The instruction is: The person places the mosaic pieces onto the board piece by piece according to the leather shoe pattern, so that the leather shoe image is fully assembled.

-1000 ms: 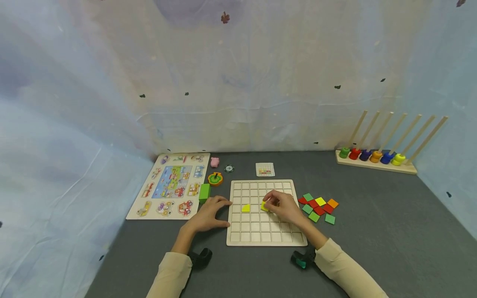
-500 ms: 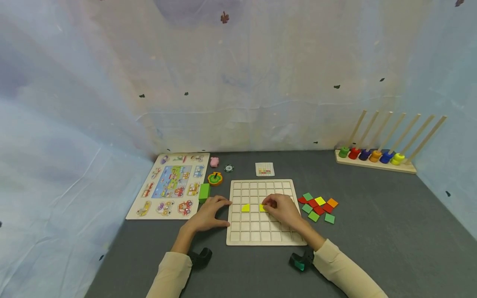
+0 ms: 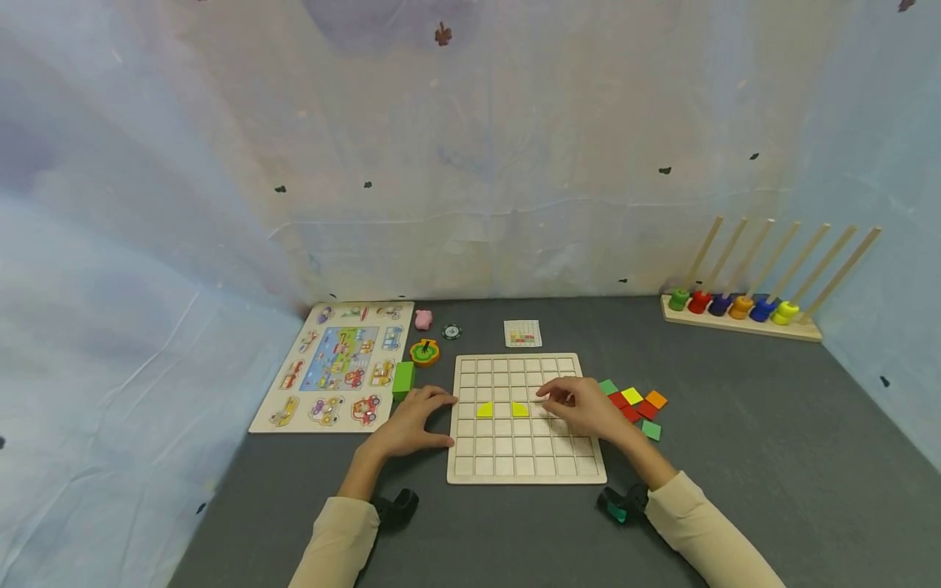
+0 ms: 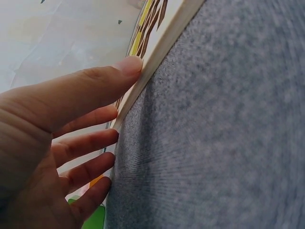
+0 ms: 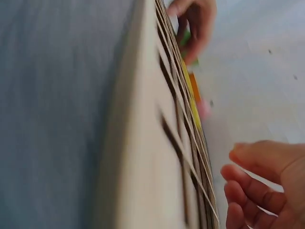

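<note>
left hand [image 3: 412,420], from the head view i record, lies with straight fingers against the left edge of the wooden grid board [image 3: 524,469]. right hand [image 3: 584,406] hovers over the board's right half, fingers loosely curled, holding nothing i can see. two yellow tiles [image 3: 502,409] sit in the grid's middle row; loose coloured tiles [image 3: 641,406] lie just right of the board.

left wrist view: i note fingertips [image 4: 128,65] pressed on the board edge [image 4: 157,45].

right wrist view: i note relaxed fingers [image 5: 248,183] above the blurred board [image 5: 152,157].
</note>
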{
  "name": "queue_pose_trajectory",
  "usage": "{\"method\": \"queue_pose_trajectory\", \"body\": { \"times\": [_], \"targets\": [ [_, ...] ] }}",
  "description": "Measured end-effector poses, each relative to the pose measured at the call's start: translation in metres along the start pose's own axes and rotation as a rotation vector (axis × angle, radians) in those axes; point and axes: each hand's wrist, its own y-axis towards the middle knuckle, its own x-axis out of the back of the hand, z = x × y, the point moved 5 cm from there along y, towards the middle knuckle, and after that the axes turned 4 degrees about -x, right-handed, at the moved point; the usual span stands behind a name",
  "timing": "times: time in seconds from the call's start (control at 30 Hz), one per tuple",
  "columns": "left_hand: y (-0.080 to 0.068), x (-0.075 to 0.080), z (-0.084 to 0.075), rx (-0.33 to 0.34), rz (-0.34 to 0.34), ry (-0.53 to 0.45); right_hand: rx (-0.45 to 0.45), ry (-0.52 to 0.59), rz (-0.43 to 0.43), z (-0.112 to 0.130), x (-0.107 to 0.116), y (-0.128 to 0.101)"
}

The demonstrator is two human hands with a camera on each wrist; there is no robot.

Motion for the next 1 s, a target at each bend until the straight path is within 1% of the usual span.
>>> {"method": "queue_pose_trajectory", "body": {
  "times": [0.13, 0.3, 0.4, 0.57, 0.67, 0.77, 0.9, 1.0],
  "targets": [
    [0.001, -0.001, 0.001, 0.013, -0.003, 0.001, -0.004, -0.046, -0.033, -0.012, 0.027, -0.010],
    [0.001, -0.002, 0.002, 0.014, 0.000, 0.008, -0.065, -0.138, -0.072, -0.031, 0.061, -0.028],
    [0.001, -0.002, 0.003, 0.017, 0.005, 0.009, -0.133, -0.201, -0.091, -0.042, 0.081, -0.040],
    [0.001, -0.002, 0.004, 0.017, 0.009, 0.001, -0.291, -0.266, -0.127, -0.061, 0.105, -0.058],
    [0.001, -0.002, 0.004, 0.011, 0.009, -0.006, -0.381, -0.286, -0.119, -0.070, 0.113, -0.068],
    [0.000, -0.002, 0.004, 0.011, 0.010, -0.009, -0.440, -0.305, -0.082, -0.077, 0.115, -0.074],
    [0.000, -0.002, 0.004, 0.013, 0.012, -0.004, -0.473, -0.308, -0.041, -0.082, 0.113, -0.078],
    [0.000, -0.002, 0.004, 0.016, 0.013, -0.001, -0.473, -0.311, -0.037, -0.083, 0.112, -0.078]
  ]
}}
